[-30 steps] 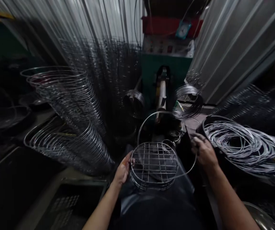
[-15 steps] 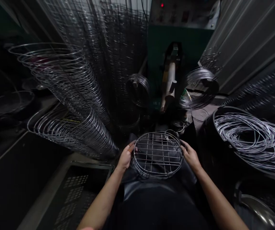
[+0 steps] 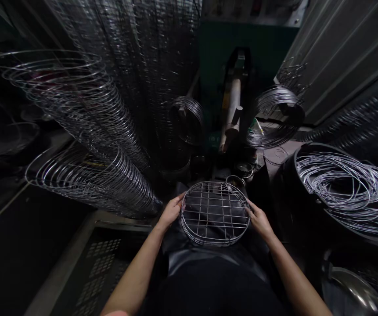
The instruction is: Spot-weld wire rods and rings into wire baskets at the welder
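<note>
A round wire rack (image 3: 215,214) with a crossed grid and several stacked rims lies level above my lap. My left hand (image 3: 172,211) holds its left rim, and my right hand (image 3: 258,219) holds the right rim; the fingertips of both are partly hidden by the wires. Just beyond the rack's far right edge is a small metal ring (image 3: 235,181). A dark apron (image 3: 215,281) covers my lap below the rack.
Tall stacks of wire rings (image 3: 86,101) lean at the left. Ahead stands a green machine (image 3: 215,57) with a pale cylindrical arm (image 3: 233,105), between two wire coils. A dark tub (image 3: 299,175) of wire loops is at right, a perforated crate (image 3: 93,263) at lower left.
The view has tilted and shifted slightly, so the machine and ring stacks sit a little differently. Both hands still hold the rack, and their grip looks slightly changed.
</note>
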Motion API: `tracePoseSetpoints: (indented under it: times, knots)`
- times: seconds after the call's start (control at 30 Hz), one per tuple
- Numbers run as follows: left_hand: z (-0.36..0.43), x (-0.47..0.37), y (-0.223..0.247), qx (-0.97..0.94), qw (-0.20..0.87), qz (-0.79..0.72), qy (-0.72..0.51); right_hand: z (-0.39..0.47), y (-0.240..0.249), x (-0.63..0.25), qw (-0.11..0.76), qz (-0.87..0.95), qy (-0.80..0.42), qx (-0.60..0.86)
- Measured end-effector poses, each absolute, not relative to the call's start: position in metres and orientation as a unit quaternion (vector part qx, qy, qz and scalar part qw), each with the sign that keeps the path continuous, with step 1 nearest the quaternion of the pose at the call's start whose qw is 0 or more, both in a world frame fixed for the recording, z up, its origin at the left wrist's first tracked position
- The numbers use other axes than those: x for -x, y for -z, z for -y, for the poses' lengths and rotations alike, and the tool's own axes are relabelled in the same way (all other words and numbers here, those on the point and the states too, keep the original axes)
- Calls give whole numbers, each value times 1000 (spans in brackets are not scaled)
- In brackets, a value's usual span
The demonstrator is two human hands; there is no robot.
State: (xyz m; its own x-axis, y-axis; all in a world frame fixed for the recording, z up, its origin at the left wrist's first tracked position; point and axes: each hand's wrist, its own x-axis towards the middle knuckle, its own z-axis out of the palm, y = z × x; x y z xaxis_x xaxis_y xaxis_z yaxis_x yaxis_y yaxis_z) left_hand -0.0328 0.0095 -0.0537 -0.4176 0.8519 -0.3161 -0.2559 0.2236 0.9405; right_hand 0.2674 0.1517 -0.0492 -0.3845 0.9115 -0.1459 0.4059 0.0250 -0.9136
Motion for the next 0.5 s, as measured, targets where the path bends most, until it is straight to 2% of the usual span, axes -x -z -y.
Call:
tracePoseSetpoints:
  times: [0.3,0.5]
  knots:
    - [-14,31,54,-271,474,-636,-545,-155,46,-268,237,681,-489,491]
    - [4,46,42,-314,488,-644,-498,-144,47,-278,242,627,-540,507]
